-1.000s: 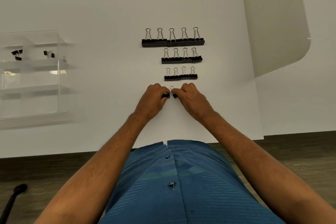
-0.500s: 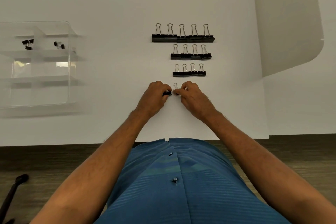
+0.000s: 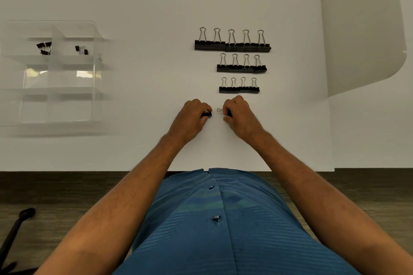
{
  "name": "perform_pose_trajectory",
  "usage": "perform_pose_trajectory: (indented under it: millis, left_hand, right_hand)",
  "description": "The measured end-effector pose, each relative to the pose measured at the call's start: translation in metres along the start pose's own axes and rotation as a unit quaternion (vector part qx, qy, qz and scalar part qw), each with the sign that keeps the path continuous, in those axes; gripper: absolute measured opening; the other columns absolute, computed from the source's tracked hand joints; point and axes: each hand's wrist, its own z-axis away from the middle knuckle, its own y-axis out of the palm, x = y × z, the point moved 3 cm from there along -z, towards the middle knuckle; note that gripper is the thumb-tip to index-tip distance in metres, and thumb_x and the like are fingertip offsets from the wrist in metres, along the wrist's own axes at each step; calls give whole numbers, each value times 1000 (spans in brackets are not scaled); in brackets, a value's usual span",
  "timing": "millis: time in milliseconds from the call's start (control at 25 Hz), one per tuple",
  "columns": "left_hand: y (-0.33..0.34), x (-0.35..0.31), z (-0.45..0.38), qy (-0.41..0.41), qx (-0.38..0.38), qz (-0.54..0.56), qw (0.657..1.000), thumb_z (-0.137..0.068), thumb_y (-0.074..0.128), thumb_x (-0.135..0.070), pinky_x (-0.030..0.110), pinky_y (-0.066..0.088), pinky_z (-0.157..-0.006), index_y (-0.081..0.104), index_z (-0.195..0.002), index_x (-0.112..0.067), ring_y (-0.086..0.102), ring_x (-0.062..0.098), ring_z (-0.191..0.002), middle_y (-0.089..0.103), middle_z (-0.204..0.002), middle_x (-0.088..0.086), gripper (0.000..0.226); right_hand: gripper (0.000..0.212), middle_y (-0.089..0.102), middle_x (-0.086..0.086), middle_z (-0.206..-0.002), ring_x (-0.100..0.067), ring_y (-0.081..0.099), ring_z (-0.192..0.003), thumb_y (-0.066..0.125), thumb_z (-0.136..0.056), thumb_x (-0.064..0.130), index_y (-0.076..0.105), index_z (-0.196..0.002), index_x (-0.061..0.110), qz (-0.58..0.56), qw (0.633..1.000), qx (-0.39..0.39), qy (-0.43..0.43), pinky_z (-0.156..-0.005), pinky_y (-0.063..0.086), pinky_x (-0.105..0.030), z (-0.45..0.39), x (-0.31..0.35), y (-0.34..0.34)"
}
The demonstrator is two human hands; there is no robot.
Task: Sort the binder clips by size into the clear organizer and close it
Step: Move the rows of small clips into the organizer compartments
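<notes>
left hand [image 3: 194, 116] pinches tiny clip [image 3: 206, 115]; right hand [image 3: 240, 116] pinches another [image 3: 223, 111], near centre. clear organizer [image 3: 55, 71] far left, open. risk: small clips slip in transit, or land in wrong compartment.

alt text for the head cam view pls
Two bare hands, left hand and right hand, each pinch a small binder clip on a white table, below three rows of clips. A clear organizer sits left.
</notes>
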Motion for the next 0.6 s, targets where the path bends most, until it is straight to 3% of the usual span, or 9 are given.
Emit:
perform_pose_trajectory:
  millis: [120,320,600]
  left_hand:
    - [-1,0,0,-2,4,3,1000,-95,64,-17,31,46,-88,67,-119,-19,54,22,-105,64,-111,6,24]
    - [-3,0,2,1,2,11,1000,-95,63,-16,31,46,-88,67,-117,-17,54,22,-104,64,-111,7,23]
    - [-13,4,5,-2,4,27,1000,-95,63,-15,32,48,-86,66,-115,-19,53,19,-102,61,-108,4,21]
  right_hand:
    - [27,45,-2,-94,-20,38,-87,53,-80,-11,51,-90,15,40,999,14,10,-66,40,-35,-2,3,0]
    - [30,42,0,-93,-19,35,-85,54,-76,-11,51,-93,13,91,996,-15,1,-58,30,-31,1,6,2]
    - [16,57,-6,-99,-22,51,-98,65,-85,1,72,-93,12,30,999,3,39,-73,44,-30,-7,9,-5]
